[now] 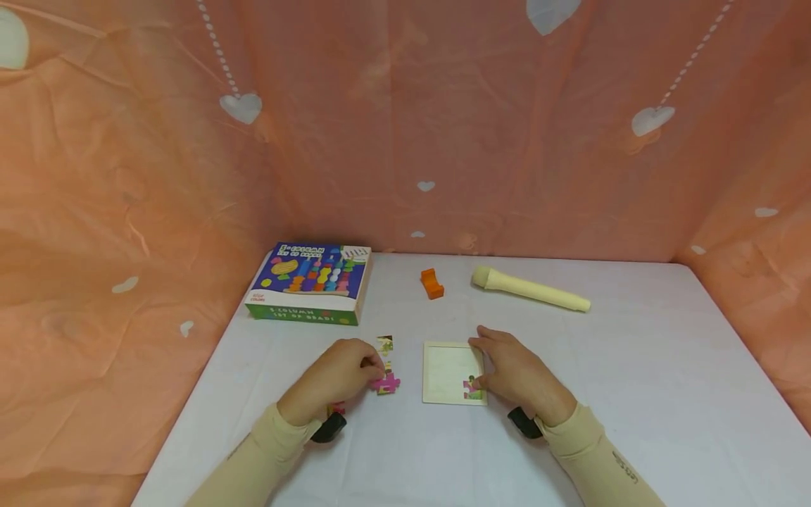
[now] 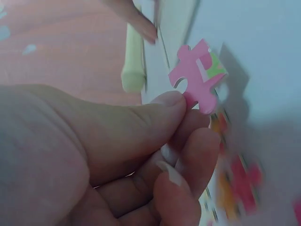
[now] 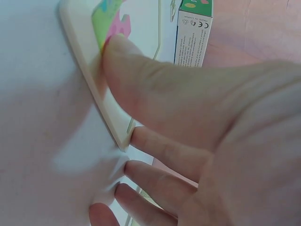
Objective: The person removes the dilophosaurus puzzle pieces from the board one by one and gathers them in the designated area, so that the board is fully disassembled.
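My left hand [image 1: 338,370] pinches a pink jigsaw piece [image 2: 197,70] with a green and white patch between thumb and fingertips, tilted above the white table. Left of centre, a shallow square wooden puzzle tray [image 1: 426,373] lies flat, with one pink and green piece [image 1: 472,391] in its near right corner. On that piece rests the thumb of my right hand [image 1: 519,373], whose other fingers are extended along the tray's right edge and far corner. Loose jigsaw pieces [image 1: 385,343] lie beside the left hand, and others [image 2: 244,183], red and orange, show blurred beneath it.
At the back left lies a colourful bead-set box [image 1: 307,282]. An orange curved block [image 1: 432,284] sits behind the tray, with a pale yellow microphone-shaped stick [image 1: 532,289] to its right. Orange cloth with hearts surrounds the white table [image 1: 646,366].
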`<state>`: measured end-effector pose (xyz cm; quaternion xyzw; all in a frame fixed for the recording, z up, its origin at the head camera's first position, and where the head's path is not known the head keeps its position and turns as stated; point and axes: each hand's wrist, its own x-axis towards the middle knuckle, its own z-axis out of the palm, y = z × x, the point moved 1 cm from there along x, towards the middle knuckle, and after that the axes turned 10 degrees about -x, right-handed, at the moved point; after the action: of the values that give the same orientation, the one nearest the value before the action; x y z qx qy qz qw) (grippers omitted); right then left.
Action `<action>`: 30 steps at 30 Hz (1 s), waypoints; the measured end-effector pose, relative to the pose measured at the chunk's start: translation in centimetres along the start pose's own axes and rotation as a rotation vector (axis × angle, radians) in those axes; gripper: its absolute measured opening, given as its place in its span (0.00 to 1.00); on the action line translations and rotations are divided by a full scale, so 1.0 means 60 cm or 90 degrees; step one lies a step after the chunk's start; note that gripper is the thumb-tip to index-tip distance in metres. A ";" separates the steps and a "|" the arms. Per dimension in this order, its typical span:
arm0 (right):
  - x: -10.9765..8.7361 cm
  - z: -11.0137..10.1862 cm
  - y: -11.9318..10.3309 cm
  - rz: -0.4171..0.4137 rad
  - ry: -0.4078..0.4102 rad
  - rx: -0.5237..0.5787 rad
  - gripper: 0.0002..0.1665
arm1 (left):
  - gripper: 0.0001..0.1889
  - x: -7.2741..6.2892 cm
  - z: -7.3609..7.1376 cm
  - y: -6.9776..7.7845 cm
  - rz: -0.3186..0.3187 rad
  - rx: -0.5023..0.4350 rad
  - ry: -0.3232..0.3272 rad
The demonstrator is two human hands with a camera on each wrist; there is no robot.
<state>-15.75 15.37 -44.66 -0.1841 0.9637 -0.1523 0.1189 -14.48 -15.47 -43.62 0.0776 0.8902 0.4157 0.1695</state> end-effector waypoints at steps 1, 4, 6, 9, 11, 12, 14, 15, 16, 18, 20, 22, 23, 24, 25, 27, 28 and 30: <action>-0.001 0.000 0.000 0.001 -0.001 0.003 0.42 | 0.07 -0.006 -0.005 -0.006 -0.023 -0.023 -0.001; -0.002 0.001 0.000 0.002 -0.006 0.007 0.42 | 0.06 -0.024 -0.017 -0.023 -0.082 -0.078 -0.002; -0.002 0.000 0.000 0.001 -0.006 0.007 0.42 | 0.06 -0.033 -0.023 -0.033 -0.098 -0.088 -0.002; -0.001 0.000 0.000 0.001 -0.005 0.004 0.42 | 0.05 -0.042 -0.028 -0.042 -0.100 -0.080 0.000; 0.000 -0.001 0.000 0.001 -0.004 0.004 0.42 | 0.06 -0.046 -0.029 -0.044 -0.103 -0.082 0.001; 0.000 -0.001 0.000 0.001 -0.003 0.003 0.42 | 0.06 -0.047 -0.029 -0.045 -0.105 -0.087 0.001; 0.001 -0.001 0.000 0.000 -0.003 0.003 0.42 | 0.06 -0.048 -0.029 -0.045 -0.099 -0.082 0.002; 0.001 -0.001 0.001 -0.001 -0.002 0.002 0.42 | 0.06 -0.048 -0.028 -0.044 -0.100 -0.082 0.001; 0.001 -0.001 0.001 -0.002 -0.001 0.003 0.42 | 0.06 -0.049 -0.028 -0.043 -0.103 -0.086 0.000; 0.002 0.000 0.001 -0.003 0.000 0.004 0.42 | 0.06 -0.049 -0.027 -0.042 -0.102 -0.079 -0.001; 0.002 0.001 0.002 -0.004 0.000 0.004 0.42 | 0.06 -0.049 -0.026 -0.040 -0.103 -0.073 -0.001; 0.002 0.001 0.002 -0.004 -0.001 0.004 0.43 | 0.07 -0.049 -0.025 -0.039 -0.102 -0.068 0.001; 0.002 0.001 0.002 -0.002 -0.002 0.003 0.43 | 0.07 -0.048 -0.025 -0.039 -0.095 -0.060 0.002; 0.002 0.000 0.002 -0.002 -0.002 0.003 0.42 | 0.06 -0.048 -0.025 -0.038 -0.092 -0.059 0.003; 0.002 0.000 0.002 -0.001 -0.003 0.003 0.42 | 0.06 -0.047 -0.025 -0.038 -0.087 -0.057 0.004; 0.002 0.000 0.003 0.000 -0.004 0.005 0.42 | 0.05 -0.047 -0.025 -0.037 -0.087 -0.058 0.005; 0.002 0.001 0.003 0.001 -0.005 0.006 0.42 | 0.05 -0.047 -0.025 -0.037 -0.088 -0.058 0.005; 0.002 0.001 0.003 0.002 -0.007 0.009 0.43 | 0.05 -0.047 -0.025 -0.037 -0.090 -0.061 0.005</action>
<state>-15.89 15.45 -44.77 -0.1821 0.9624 -0.1578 0.1254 -12.39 -18.75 -43.77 0.0049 0.8733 0.4448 0.1987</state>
